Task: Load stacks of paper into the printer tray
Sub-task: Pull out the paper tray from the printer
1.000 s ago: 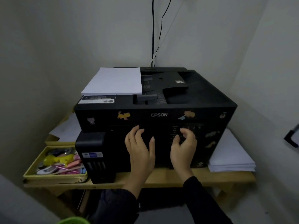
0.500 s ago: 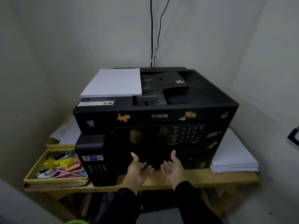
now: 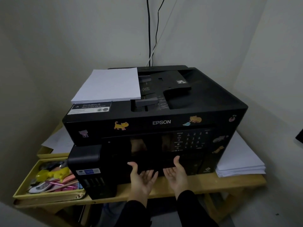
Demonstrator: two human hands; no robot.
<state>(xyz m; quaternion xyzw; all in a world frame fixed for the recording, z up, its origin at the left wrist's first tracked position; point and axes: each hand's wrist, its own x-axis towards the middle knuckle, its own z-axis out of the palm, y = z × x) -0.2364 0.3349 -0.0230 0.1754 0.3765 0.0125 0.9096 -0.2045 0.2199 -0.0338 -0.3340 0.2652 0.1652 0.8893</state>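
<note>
A black Epson printer [image 3: 213,102] with animal stickers stands on a wooden table [image 3: 205,185]. A white paper stack [image 3: 108,86] lies on its top left. Another white paper stack [image 3: 237,161] lies on the table to the printer's right. My left hand [image 3: 141,179] and my right hand [image 3: 176,175] are palm-up at the printer's lower front, fingers apart, thumbs raised against the dark front panel. Their fingertips reach under the panel's bottom edge. Neither hand holds paper. The tray itself is not visible.
A yellow tray [image 3: 24,185] with pens and small items sits at the left table edge. Loose sheets [image 3: 57,141] lie behind it. Cables [image 3: 149,30] run up the wall behind the printer. Walls stand close on both sides.
Both hands dropped from the control panel to the printer's lower front and turned palm-up. Since half a second ago they have moved slightly closer to the panel.
</note>
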